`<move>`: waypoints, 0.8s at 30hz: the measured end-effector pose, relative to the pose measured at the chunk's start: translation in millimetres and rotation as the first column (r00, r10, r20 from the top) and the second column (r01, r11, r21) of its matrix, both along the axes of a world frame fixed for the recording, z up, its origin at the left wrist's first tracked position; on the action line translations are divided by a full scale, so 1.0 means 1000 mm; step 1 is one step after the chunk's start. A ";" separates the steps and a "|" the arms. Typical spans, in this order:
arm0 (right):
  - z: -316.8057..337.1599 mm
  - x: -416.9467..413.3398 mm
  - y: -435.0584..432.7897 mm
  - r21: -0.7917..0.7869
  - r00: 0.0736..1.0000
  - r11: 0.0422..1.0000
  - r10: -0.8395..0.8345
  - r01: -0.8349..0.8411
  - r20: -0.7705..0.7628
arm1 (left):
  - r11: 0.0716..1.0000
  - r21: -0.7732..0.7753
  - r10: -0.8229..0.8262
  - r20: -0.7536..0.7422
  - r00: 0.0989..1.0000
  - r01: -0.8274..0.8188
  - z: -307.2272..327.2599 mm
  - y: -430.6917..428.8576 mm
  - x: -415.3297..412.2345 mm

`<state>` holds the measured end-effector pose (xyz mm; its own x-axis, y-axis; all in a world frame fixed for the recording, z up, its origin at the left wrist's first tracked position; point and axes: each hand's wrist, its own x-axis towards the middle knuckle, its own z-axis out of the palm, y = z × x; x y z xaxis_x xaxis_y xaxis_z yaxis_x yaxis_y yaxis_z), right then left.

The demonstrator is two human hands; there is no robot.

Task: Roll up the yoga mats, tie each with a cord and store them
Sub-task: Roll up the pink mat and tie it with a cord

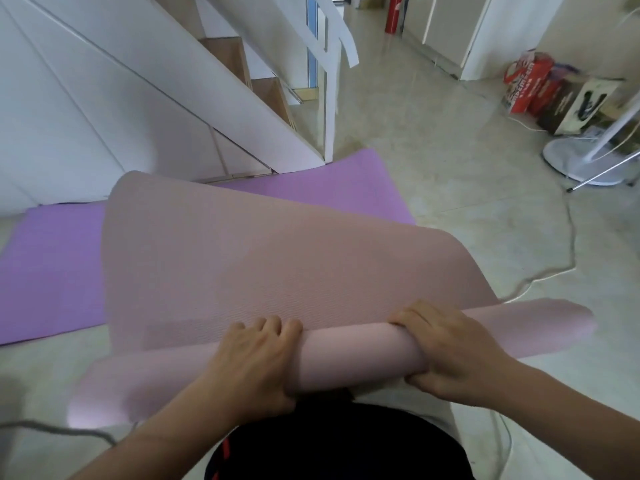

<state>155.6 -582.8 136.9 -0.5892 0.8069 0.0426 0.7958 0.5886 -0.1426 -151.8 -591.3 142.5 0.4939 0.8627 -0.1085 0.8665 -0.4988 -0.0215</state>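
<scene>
The pink mat (242, 254) fills the middle of the view, ribbed on its face and lifted off the floor: its loose sheet arches up and away from the person, while its near end is wound into a smooth, tight roll (353, 351) lying crosswise in front of the body. The roll's two ends stick out past the hands and are blurred. Under and behind it the purple mat (52, 265) lies flat on the floor, its far corner close to the foot of the white staircase (207, 98), which closes off the left and far side. The pale tiled floor (450, 168) lies open to the right and ahead. On the far right stands a fan base (581, 161), with a row of printed bags and boxes (554, 91) behind it against the wall and a red fire extinguisher (394, 13) farther off. A pale cable (540, 278) trails across the tiles from the fan side toward the roll's right end; a grey cord (52, 431) lies at lower left. The left hand (256, 362) clamps the roll left of centre, fingers curled over its top. The right hand (450, 355) grips it just to the right, thumb underneath
</scene>
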 end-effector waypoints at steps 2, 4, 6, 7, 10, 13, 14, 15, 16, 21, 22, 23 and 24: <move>-0.007 0.000 0.000 0.024 1.000 1.000 -0.008 0.008 -0.007 | 1.000 -0.013 0.010 0.019 1.000 -0.010 -0.006 0.001 -0.003; -0.012 -0.002 0.003 0.074 1.000 0.997 -0.008 0.008 0.004 | 1.000 0.009 -0.014 0.048 0.999 0.014 -0.009 0.006 -0.005; -0.013 -0.007 0.007 0.113 0.997 0.992 -0.057 0.052 0.046 | 0.997 0.059 -0.046 0.080 0.996 0.041 -0.007 0.009 -0.006; -0.013 -0.012 0.010 0.115 0.992 0.989 -0.102 0.094 0.068 | 0.995 0.093 -0.048 0.097 0.994 0.039 -0.007 0.012 -0.006; -0.003 -0.030 0.029 0.003 0.952 0.960 -0.280 0.282 0.123 | 0.979 0.193 0.041 0.113 0.993 -0.062 0.000 0.029 -0.007; 0.005 -0.037 0.064 -0.115 0.912 0.912 -0.370 0.393 0.180 | 0.937 0.262 0.204 0.133 0.970 -0.233 0.010 0.040 0.002; 0.007 -0.038 0.076 -0.126 0.904 0.905 -0.378 0.406 0.198 | 0.933 0.241 0.239 0.143 0.961 -0.268 0.010 0.037 0.007; 0.008 -0.039 0.088 -0.126 0.896 0.900 -0.384 0.417 0.221 | 0.938 0.204 0.256 0.136 0.957 -0.280 0.007 0.032 0.012; 0.010 -0.040 0.099 -0.120 0.890 0.900 -0.382 0.420 0.249 | 0.946 0.162 0.265 0.116 0.957 -0.281 0.001 0.027 0.017; 0.019 -0.049 0.131 0.023 0.889 0.901 -0.433 0.434 0.149 | 0.925 0.026 0.376 0.081 0.923 -0.379 0.007 0.058 0.022; 0.025 -0.051 0.131 0.083 0.892 0.894 -0.445 0.440 0.072 | 0.923 0.006 0.383 0.084 0.920 -0.384 0.010 0.070 0.021; 0.029 -0.052 0.127 0.128 0.903 0.895 -0.430 0.427 -0.005 | 0.919 -0.019 0.394 0.092 0.914 -0.394 0.013 0.082 0.019; 0.029 -0.052 0.118 0.152 0.923 0.911 -0.381 0.384 -0.049 | 0.912 -0.049 0.411 0.098 0.906 -0.408 0.017 0.094 0.017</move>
<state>103.5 -464.9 165.8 -0.2350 0.9525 0.1935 0.9626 0.2557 -0.0900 -135.2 -496.9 159.0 0.1077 0.9890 -0.1013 0.9912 -0.0989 0.0877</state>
